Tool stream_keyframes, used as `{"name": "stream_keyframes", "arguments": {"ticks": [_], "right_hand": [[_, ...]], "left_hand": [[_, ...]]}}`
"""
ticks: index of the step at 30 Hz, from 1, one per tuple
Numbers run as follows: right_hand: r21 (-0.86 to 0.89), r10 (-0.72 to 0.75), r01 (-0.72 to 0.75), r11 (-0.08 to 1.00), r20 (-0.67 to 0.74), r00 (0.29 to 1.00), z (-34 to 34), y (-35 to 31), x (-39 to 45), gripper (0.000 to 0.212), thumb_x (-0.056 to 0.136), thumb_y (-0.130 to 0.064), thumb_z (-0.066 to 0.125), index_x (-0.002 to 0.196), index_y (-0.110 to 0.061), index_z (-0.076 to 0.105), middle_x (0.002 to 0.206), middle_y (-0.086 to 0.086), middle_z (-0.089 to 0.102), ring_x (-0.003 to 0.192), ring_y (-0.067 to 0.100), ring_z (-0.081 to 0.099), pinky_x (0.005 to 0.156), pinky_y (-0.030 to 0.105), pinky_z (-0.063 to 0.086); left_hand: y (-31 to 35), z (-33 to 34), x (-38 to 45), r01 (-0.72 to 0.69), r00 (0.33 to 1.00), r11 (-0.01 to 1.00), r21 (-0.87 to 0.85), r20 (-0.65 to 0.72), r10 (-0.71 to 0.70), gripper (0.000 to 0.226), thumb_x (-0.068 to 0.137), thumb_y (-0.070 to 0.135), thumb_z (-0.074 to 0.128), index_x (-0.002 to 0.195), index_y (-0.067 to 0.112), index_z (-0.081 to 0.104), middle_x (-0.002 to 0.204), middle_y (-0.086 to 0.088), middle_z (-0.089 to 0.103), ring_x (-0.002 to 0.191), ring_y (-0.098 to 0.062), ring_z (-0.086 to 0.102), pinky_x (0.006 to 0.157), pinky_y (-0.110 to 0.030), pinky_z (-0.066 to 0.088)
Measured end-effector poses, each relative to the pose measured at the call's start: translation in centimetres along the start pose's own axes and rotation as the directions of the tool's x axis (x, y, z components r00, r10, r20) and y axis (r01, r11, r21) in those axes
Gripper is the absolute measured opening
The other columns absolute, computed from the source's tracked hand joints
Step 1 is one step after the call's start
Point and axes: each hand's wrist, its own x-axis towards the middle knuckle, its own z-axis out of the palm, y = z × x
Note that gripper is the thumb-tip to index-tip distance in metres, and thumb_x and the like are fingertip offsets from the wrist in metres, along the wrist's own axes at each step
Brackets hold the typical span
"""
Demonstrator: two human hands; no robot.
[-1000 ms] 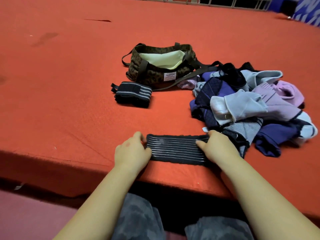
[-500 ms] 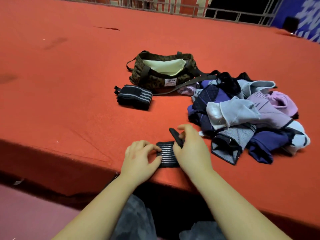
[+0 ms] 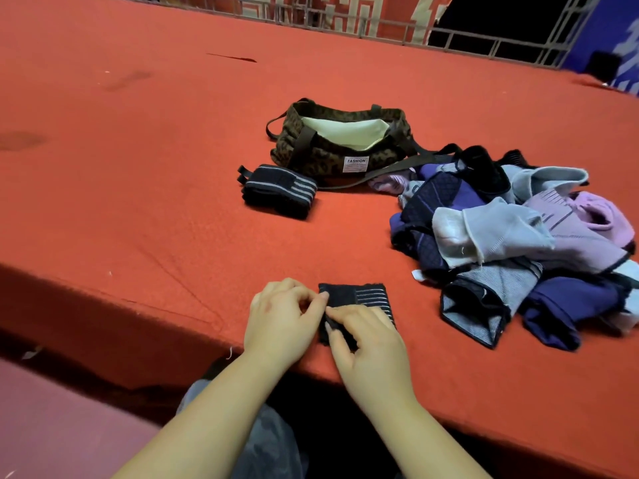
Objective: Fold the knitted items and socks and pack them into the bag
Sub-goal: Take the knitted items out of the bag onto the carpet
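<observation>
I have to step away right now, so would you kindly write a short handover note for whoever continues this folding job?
Left hand: fingers pinch the left edge of the black striped band near the table's front edge.
Right hand: fingers press flat on that band, holding its fold down.
Bag: open at the middle of the red table, nothing visible inside.
Done: one folded striped band lies just left of the bag, not yet packed; the band in hand is folded over.
Left: finish this fold, fold the pile of socks and knits on the right, then pack everything into the bag.
</observation>
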Motion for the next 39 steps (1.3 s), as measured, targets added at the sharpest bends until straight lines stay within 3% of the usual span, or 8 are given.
{"name": "stream_keyframes", "arguments": {"ticks": [8, 11, 14, 18, 23, 27, 31, 39], "right_hand": [[0.015, 0.000, 0.001, 1.000, -0.057, 0.998, 0.2, 0.0, -0.1, 0.021, 0.074, -0.032, 0.055, 0.082, -0.022, 0.072, 0.087, -0.016, 0.068, 0.082, 0.007, 0.058, 0.079, 0.015, 0.041], [-0.033, 0.104, -0.111, 0.993, -0.160, 0.982, 0.0, 0.1, 0.2, 0.017, 0.073, -0.033, 0.051, 0.076, -0.026, 0.066, 0.086, -0.015, 0.065, 0.084, 0.011, 0.056, 0.082, 0.022, 0.035], [-0.168, 0.305, -0.343, 0.924, -0.219, 0.927, -0.3, 0.6, 0.3, 0.027, 0.070, -0.037, 0.060, 0.095, -0.027, 0.064, 0.102, -0.008, 0.060, 0.099, 0.019, 0.051, 0.087, 0.029, 0.026], [-0.217, 0.480, -0.498, 0.840, -0.130, 0.867, -1.8, 0.8, 0.0, 0.048, 0.075, -0.041, 0.065, 0.119, -0.027, 0.050, 0.112, -0.005, 0.058, 0.110, 0.021, 0.047, 0.092, 0.033, 0.024], [0.023, 0.470, -0.470, 0.882, -0.087, 0.878, -2.4, 1.0, -0.3, 0.037, 0.076, -0.021, 0.066, 0.096, -0.035, 0.039, 0.078, -0.014, 0.061, 0.089, 0.016, 0.059, 0.090, 0.034, 0.035], [0.016, 0.378, -0.377, 0.926, -0.034, 0.925, -2.0, 1.0, 0.5, 0.030, 0.079, -0.017, 0.066, 0.079, -0.036, 0.042, 0.072, -0.014, 0.059, 0.073, 0.015, 0.055, 0.085, 0.041, 0.044], [-0.054, 0.229, -0.224, 0.973, 0.117, 0.966, 0.5, 0.7, 3.7, 0.011, 0.085, -0.029, 0.063, 0.093, -0.034, 0.056, 0.093, -0.016, 0.063, 0.094, 0.013, 0.055, 0.091, 0.034, 0.037], [-0.223, 0.104, -0.013, 0.975, 0.399, 0.911, 6.1, -1.1, 11.1, 0.055, 0.096, -0.043, 0.042, 0.147, -0.031, 0.026, 0.151, -0.002, 0.034, 0.142, 0.015, 0.019, 0.109, 0.032, 0.016]], "left_hand": [[0.1, -0.3, 0.0, 0.023, 0.999, 1.000, 0.002, -0.023, -0.023, 0.017, 0.079, 0.046, 0.067, 0.076, 0.036, 0.054, 0.091, 0.019, 0.053, 0.099, -0.010, 0.046, 0.095, -0.031, 0.035], [0.4, -0.5, 0.0, 0.038, 0.999, 0.999, 0.025, 0.002, -0.038, 0.018, 0.077, 0.046, 0.068, 0.076, 0.036, 0.053, 0.095, 0.016, 0.054, 0.104, -0.014, 0.048, 0.096, -0.032, 0.035], [1.2, -0.9, -0.3, 0.102, 0.993, 0.991, 0.082, 0.045, -0.106, 0.020, 0.073, 0.047, 0.068, 0.081, 0.035, 0.055, 0.100, 0.012, 0.047, 0.111, -0.015, 0.041, 0.100, -0.030, 0.030], [2.5, -0.9, -1.3, 0.164, 0.983, 0.964, 0.208, 0.044, -0.177, 0.026, 0.070, 0.053, 0.062, 0.077, 0.030, 0.054, 0.103, 0.008, 0.040, 0.112, -0.016, 0.033, 0.101, -0.031, 0.023], [3.5, 0.0, -2.1, 0.139, 0.983, 0.953, 0.269, 0.078, -0.165, 0.021, 0.081, 0.048, 0.052, 0.085, 0.028, 0.049, 0.110, 0.007, 0.043, 0.111, -0.019, 0.035, 0.098, -0.033, 0.025], [2.6, -0.4, -1.0, 0.148, 0.988, 0.958, 0.245, 0.002, -0.153, 0.019, 0.090, 0.045, 0.046, 0.097, 0.027, 0.049, 0.110, 0.006, 0.054, 0.111, -0.020, 0.042, 0.094, -0.034, 0.027], [-0.1, -2.0, 2.1, 0.217, 0.975, 0.954, 0.209, -0.104, -0.199, 0.024, 0.093, 0.040, 0.049, 0.110, 0.024, 0.051, 0.110, 0.004, 0.062, 0.113, -0.023, 0.049, 0.092, -0.036, 0.030], [-6.7, -4.5, 10.1, 0.207, 0.960, 0.969, 0.136, -0.218, -0.175, 0.015, 0.092, 0.025, 0.054, 0.106, 0.018, 0.053, 0.110, -0.007, 0.063, 0.108, -0.032, 0.052, 0.089, -0.039, 0.034]]}}
